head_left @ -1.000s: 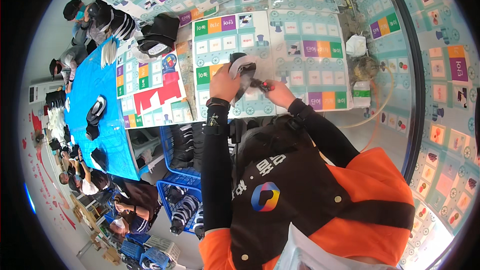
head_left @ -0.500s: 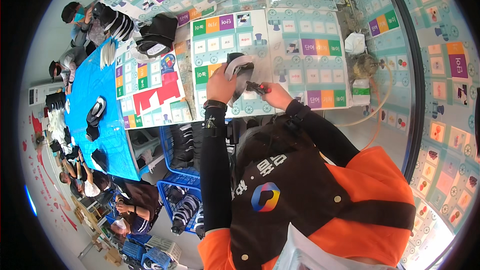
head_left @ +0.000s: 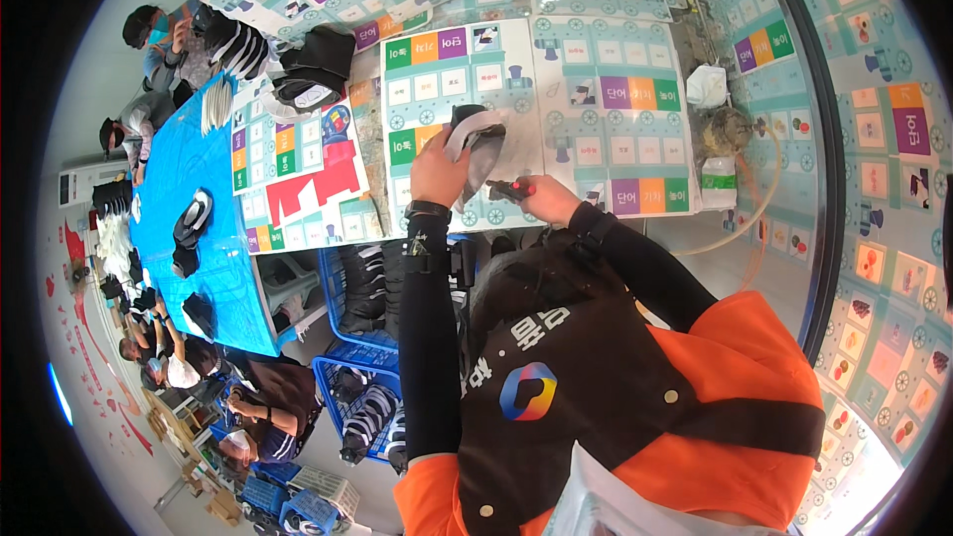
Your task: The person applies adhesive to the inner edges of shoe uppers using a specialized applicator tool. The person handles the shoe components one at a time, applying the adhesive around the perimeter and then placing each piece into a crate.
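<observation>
My left hand (head_left: 440,171) is closed around a black, white and grey shoe piece (head_left: 479,144), possibly an upper, tilted up over the table. Its fingers wrap the near left side, and the lower part of the piece is partly hidden. My right hand (head_left: 549,201) grips a small dark hand tool with red on it (head_left: 511,190); its exact kind is too small to tell. The tool's tip points left toward the lower edge of the shoe piece, a short gap apart. Both forearms wear black sleeves.
The work table (head_left: 611,144) is covered in printed sheets. More dark shoe pieces (head_left: 311,69) lie at its far left. Beside it stands a blue table (head_left: 189,238) with shoe pieces. Blue baskets (head_left: 357,362) sit below. A pale hose (head_left: 764,203) hangs at the right. Other people work at left.
My right hand has shifted slightly, and the tool has dropped a little lower, farther from the shoe piece. My left hand still holds the piece in nearly the same place.
</observation>
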